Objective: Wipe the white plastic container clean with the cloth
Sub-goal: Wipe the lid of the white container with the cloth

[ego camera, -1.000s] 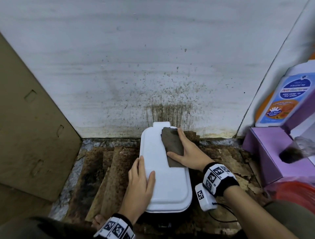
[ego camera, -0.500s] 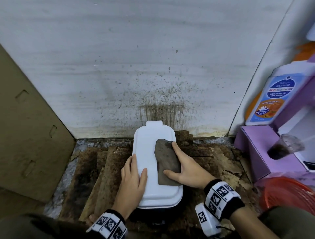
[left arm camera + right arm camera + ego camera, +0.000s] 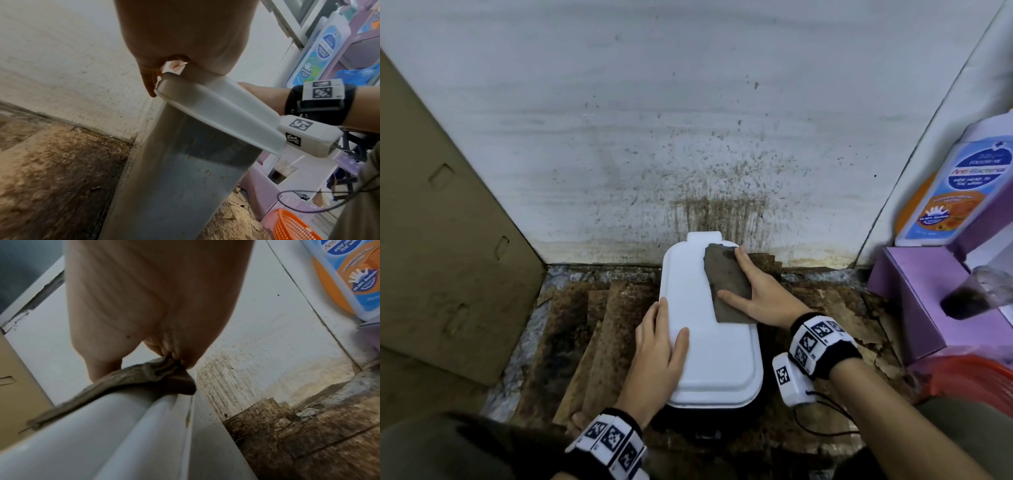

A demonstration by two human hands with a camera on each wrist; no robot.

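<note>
This looked like a grimy storage corner of a home: a white wall (image 3: 688, 120) spattered with brown stains, stained cardboard sheets (image 3: 592, 342) on the floor, an anti-bacterial wash bottle (image 3: 959, 185) and purple boxes (image 3: 914, 301) at right, an orange basket (image 3: 296, 227) nearby.

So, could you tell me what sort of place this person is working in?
Probably a cramped household utility or storage corner, at floor level. A grime-spattered white wall meets stained cardboard sheets laid on the floor, and an anti-bacterial wash bottle stands on purple boxes beside an orange basket.
</note>
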